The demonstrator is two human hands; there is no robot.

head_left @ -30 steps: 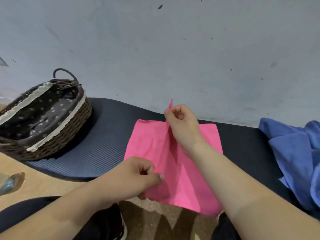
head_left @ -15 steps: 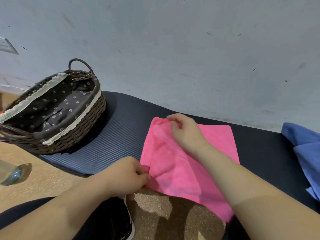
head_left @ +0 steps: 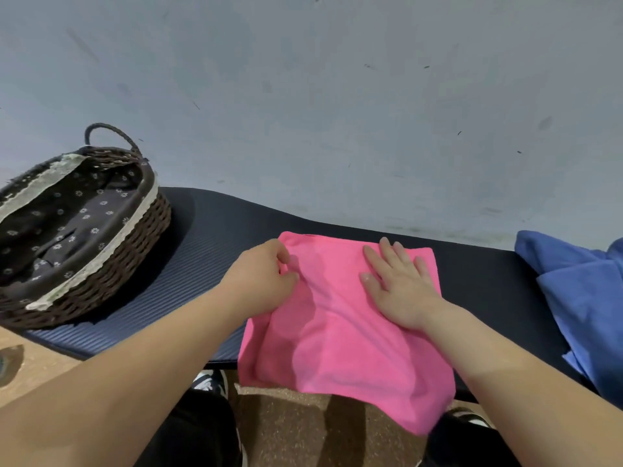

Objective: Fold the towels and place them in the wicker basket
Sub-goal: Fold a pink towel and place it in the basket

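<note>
One pink towel [head_left: 337, 332], one wicker basket [head_left: 111, 267], one dark mat [head_left: 209, 237], and perhaps two blue towels [head_left: 580, 298].

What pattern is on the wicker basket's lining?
The lining is dark brown with small white flowers, edged in cream lace; the head view shows it.

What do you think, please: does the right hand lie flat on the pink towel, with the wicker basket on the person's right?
Not quite: the head view shows the wicker basket on the person's left. The right hand does lie flat on the pink towel.
</note>
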